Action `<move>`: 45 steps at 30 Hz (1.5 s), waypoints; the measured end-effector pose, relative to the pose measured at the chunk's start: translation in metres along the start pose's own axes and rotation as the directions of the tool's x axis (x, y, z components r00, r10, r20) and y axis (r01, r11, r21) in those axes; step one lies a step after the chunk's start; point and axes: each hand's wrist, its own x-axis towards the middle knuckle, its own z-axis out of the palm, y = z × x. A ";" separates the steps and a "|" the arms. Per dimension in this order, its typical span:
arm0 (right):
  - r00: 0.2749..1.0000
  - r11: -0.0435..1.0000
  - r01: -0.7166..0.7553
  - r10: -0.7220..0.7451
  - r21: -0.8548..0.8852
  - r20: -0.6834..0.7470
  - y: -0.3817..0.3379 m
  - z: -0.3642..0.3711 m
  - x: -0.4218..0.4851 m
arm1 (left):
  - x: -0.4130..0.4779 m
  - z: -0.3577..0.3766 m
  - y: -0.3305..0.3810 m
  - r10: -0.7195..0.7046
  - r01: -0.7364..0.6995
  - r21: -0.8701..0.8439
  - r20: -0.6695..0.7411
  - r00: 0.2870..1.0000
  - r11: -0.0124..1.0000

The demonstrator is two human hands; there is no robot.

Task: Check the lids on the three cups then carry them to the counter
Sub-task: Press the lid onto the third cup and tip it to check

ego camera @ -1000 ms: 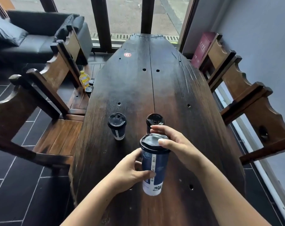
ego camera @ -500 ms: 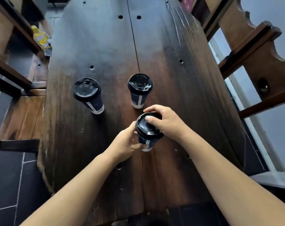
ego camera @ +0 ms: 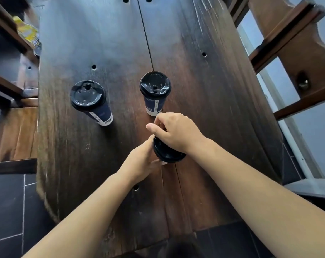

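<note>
Three dark blue paper cups with black lids stand on a long dark wooden table (ego camera: pixel 204 108). The nearest cup (ego camera: pixel 167 153) is between my hands. My left hand (ego camera: pixel 141 161) grips its side from the left. My right hand (ego camera: pixel 176 131) lies over the lid, fingers curled round its far rim, so much of the lid is hidden. A second cup (ego camera: pixel 155 91) stands just beyond my right hand. The third cup (ego camera: pixel 90 101) stands apart at the left.
Heavy wooden chairs flank the table, one at the left (ego camera: pixel 11 101) and one at the right (ego camera: pixel 297 58). A yellow bottle (ego camera: pixel 28 34) lies on the left seat. Dark tiled floor (ego camera: pixel 7 211) shows at the lower left.
The view has tipped down and closer over the table. My right hand has slid further over the nearest cup's lid. My left hand keeps its grip on the cup's side.
</note>
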 end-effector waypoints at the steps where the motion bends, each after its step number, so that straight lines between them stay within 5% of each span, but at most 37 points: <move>1: 1.000 0.999 -0.004 0.005 -0.048 0.027 -0.002 0.001 0.000 | -0.001 0.000 0.001 -0.003 0.004 0.012 -0.001 1.000 1.000; 27: 0.995 0.969 -0.010 -0.014 -0.249 -0.097 -0.016 0.012 -0.003 | 0.002 0.001 0.001 -0.010 0.013 0.079 -0.038 0.999 0.997; 45: 0.994 0.978 -0.061 0.041 -0.199 -0.100 -0.015 0.013 -0.003 | -0.003 0.004 0.008 -0.049 0.049 0.018 -0.032 0.998 0.999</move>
